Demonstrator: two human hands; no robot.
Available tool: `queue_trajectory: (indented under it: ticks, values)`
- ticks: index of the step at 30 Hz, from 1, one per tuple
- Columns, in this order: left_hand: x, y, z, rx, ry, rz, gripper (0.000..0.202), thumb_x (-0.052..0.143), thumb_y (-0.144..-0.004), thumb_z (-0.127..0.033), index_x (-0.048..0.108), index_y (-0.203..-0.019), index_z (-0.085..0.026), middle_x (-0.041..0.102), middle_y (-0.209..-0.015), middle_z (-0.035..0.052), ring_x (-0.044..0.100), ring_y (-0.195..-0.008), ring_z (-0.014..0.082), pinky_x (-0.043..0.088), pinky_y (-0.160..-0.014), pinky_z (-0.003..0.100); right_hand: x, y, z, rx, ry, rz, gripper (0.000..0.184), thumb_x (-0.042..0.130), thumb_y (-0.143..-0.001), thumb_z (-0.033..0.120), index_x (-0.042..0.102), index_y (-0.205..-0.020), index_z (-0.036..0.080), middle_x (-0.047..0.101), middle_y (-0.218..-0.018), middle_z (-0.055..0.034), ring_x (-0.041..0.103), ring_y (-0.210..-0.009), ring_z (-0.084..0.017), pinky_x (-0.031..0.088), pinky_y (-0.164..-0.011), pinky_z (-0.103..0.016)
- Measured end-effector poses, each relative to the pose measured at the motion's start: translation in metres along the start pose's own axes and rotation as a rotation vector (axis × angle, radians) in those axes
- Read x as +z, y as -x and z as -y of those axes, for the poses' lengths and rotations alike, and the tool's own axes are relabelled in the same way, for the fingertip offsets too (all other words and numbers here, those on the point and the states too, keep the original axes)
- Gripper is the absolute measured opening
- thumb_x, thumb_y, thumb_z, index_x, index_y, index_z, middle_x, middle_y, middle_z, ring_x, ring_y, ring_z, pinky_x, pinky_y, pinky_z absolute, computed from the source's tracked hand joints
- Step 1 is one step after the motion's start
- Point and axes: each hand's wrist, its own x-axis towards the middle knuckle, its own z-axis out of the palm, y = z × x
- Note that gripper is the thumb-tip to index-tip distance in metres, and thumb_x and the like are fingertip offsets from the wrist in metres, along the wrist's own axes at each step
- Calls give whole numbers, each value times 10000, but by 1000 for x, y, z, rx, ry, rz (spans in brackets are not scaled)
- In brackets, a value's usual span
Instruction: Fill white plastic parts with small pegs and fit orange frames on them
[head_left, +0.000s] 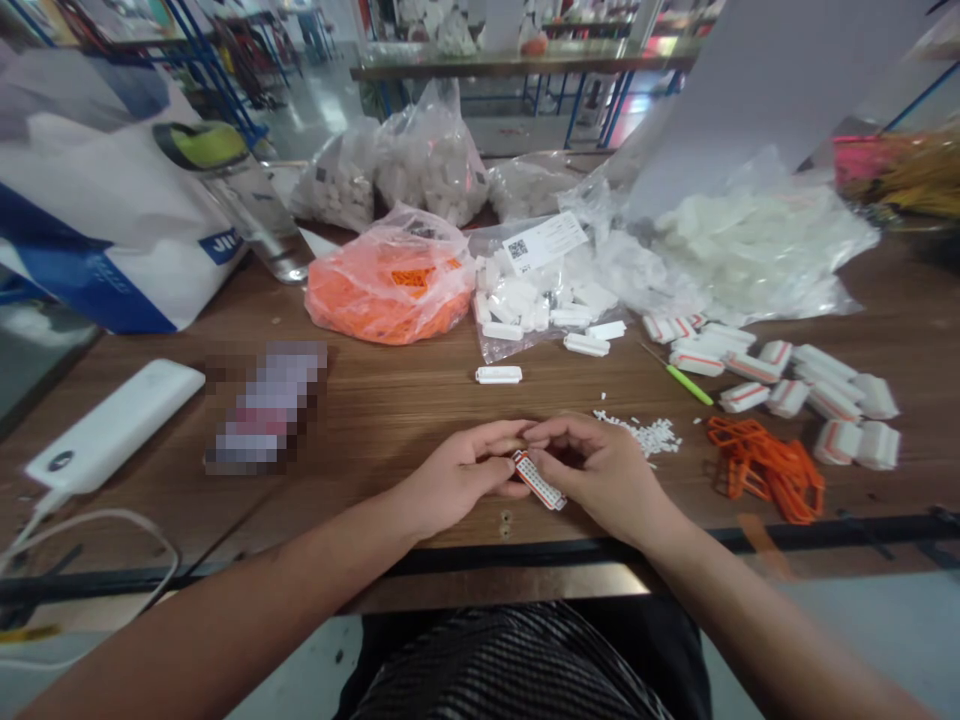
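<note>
Between my two hands is a white connector housing with rows of small holes and an orange edge, tilted down to the right. My left hand is closed on its upper left end. My right hand is closed too, with thumb and fingers pinching the housing from the right; whether a smaller piece sits in the fingertips is hidden. Just beyond my right hand lies a heap of tiny white plugs. Further right is a tangle of orange rubber seals. A single white housing rests ahead of my hands.
A green-handled pick lies near several white housings with orange bands. Behind stand a bag of orange seals, an open bag of white housings and other clear bags. Left are a phone, power bank and bottle.
</note>
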Motion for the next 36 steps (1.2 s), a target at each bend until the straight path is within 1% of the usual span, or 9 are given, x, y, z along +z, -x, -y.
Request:
queue_trajectory:
  ticks: [4, 7, 12, 14, 17, 19, 23, 29, 36]
  values:
    - [1, -1, 0, -23, 84, -27, 409, 645, -796, -48, 670, -1177, -195, 692, -1162, 73, 656, -1012, 173, 505, -921, 315, -1, -3, 3, -34, 25, -18, 120, 665, -761, 285, 693, -832, 192, 719, -782, -32, 641, -663, -132, 510, -600, -272]
    - [-1, -4, 2, 5, 144, -120, 326, 649, -782, -41, 717, -1072, -174, 711, -1114, 69, 662, -985, 164, 496, -929, 315, -4, -2, 7, -87, 130, -30, 128, 608, -837, 293, 701, -823, 207, 707, -780, -25, 635, -697, -135, 502, -649, -286]
    - [-7, -6, 0, 83, 198, -239, 241, 665, -781, -84, 743, -993, -166, 719, -1080, 63, 659, -965, 152, 495, -913, 291, -2, 2, 6, -201, 276, -13, 201, 630, -830, 289, 702, -1013, 245, 713, -901, -30, 635, -740, -149, 508, -655, -294]
    - [-7, -5, -2, 74, 196, -238, 236, 683, -759, -83, 750, -972, -163, 724, -1057, 58, 656, -961, 146, 498, -900, 271, 0, 2, 3, -223, 325, -41, 230, 629, -824, 270, 702, -1040, 245, 704, -840, -20, 623, -684, -142, 506, -613, -286]
    - [-5, -3, -4, 53, 209, -203, 343, 716, -691, -39, 745, -1003, -179, 725, -1055, 49, 654, -957, 144, 501, -874, 254, 0, 1, -1, -238, 348, -70, 242, 625, -827, 259, 708, -1054, 243, 688, -765, -6, 606, -629, -134, 503, -576, -281]
    - [-5, -2, -4, 38, 229, -191, 383, 725, -684, -34, 738, -1031, -195, 721, -1071, 44, 652, -966, 148, 503, -869, 260, 0, 2, -2, -265, 341, -89, 249, 629, -832, 253, 704, -1070, 245, 707, -820, -14, 623, -660, -138, 517, -590, -286]
    - [-6, -4, -1, 30, 235, -198, 318, 723, -747, -92, 732, -1046, -201, 717, -1064, 45, 648, -960, 152, 509, -853, 276, 2, 4, -1, -360, 389, -129, 259, 599, -873, 230, 682, -1117, 255, 725, -995, -38, 668, -809, -159, 558, -671, -309]
    - [-6, -4, 2, 84, 236, -173, 333, 731, -744, -100, 730, -1056, -216, 718, -1008, 24, 648, -923, 133, 505, -853, 262, 7, 8, -3, -554, 545, -183, 333, 573, -887, 149, 644, -1202, 230, 723, -1056, -76, 684, -897, -182, 585, -796, -356]
    - [-7, -4, 3, 118, 219, -145, 310, 723, -743, -114, 734, -1034, -222, 712, -953, 17, 641, -880, 136, 504, -812, 270, 9, 12, -5, -586, 614, -187, 373, 573, -883, 143, 633, -1234, 254, 721, -1095, -65, 690, -947, -199, 593, -836, -376]
